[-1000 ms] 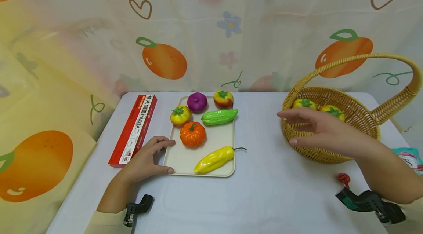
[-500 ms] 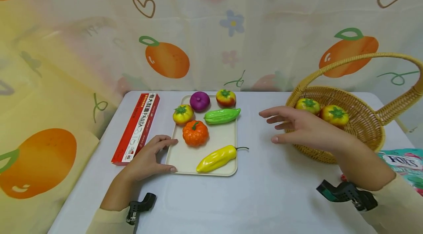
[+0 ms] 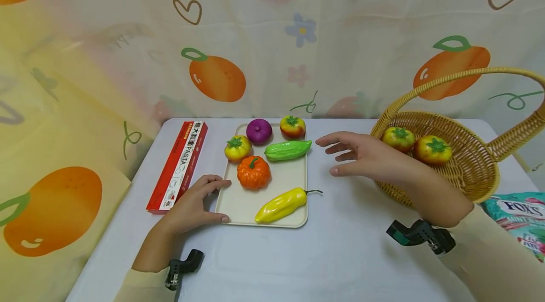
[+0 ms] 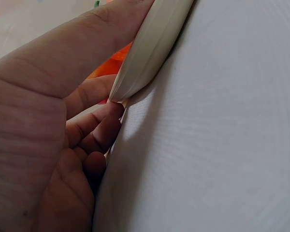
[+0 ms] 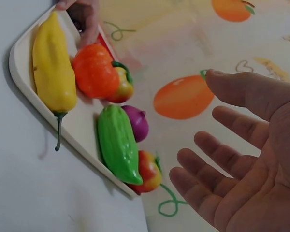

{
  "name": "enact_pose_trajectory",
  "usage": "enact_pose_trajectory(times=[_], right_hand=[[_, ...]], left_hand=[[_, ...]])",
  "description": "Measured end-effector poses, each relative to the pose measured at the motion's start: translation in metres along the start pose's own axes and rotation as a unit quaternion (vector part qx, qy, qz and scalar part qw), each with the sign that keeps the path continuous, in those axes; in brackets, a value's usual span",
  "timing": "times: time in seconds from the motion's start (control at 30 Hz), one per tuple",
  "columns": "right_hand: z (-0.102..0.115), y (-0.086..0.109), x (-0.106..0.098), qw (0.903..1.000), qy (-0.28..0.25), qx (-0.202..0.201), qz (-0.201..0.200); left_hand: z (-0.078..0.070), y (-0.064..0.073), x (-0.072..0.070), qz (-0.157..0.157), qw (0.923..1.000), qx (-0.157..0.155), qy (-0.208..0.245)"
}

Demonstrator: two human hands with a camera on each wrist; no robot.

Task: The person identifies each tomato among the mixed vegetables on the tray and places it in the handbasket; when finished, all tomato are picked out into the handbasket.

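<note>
At the left edge of the cream tray (image 3: pixel 284 175), my left hand (image 3: pixel 190 205) holds the rim, thumb at the near corner and fingers farther up. The left wrist view shows the thumb along the tray's side (image 4: pixel 157 41) and curled fingertips at its edge. On the tray lie a yellow pepper (image 3: pixel 281 206), an orange pumpkin (image 3: pixel 253 173), a green bumpy gourd-like vegetable (image 3: pixel 287 150), a purple onion-like ball (image 3: pixel 259 131) and two yellow-red persimmons (image 3: pixel 237 148). My right hand (image 3: pixel 362 157), holding nothing, hovers right of the green vegetable with fingers spread, apart from it.
A wicker basket (image 3: pixel 472 179) with a tall handle stands at the right, two persimmons (image 3: pixel 432 150) inside. A teal FOX'S bag (image 3: pixel 519 219) lies in front of it. Left of the tray is a red pasta box (image 3: pixel 176 164). A printed cloth (image 3: pixel 349 46) hangs behind the table.
My right hand has moved left from over the basket toward the tray's right side, uncovering the persimmons in the basket. The left hand stays at the tray's edge.
</note>
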State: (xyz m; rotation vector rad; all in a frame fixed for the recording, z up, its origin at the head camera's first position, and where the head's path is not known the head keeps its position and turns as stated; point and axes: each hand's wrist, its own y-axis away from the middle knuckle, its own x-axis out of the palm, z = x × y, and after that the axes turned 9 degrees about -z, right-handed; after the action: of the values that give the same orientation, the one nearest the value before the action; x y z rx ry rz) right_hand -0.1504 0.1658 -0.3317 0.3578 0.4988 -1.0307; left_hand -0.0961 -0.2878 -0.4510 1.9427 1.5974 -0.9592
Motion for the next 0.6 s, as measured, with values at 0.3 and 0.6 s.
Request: enact_pose_trajectory(times=[0.3,0.6], right_hand=[[0.004,-0.032,0.015,0.9997,-0.017,-0.008,0.015],[0.003,-0.062,0.031,0.9959,-0.072,-0.047,0.030]], left_hand=[[-0.001,0.001,-0.001,0.000,0.9999,-0.014,0.004],[0.000,0.001,0.001,-0.002,1.0000,-0.009,0.002]])
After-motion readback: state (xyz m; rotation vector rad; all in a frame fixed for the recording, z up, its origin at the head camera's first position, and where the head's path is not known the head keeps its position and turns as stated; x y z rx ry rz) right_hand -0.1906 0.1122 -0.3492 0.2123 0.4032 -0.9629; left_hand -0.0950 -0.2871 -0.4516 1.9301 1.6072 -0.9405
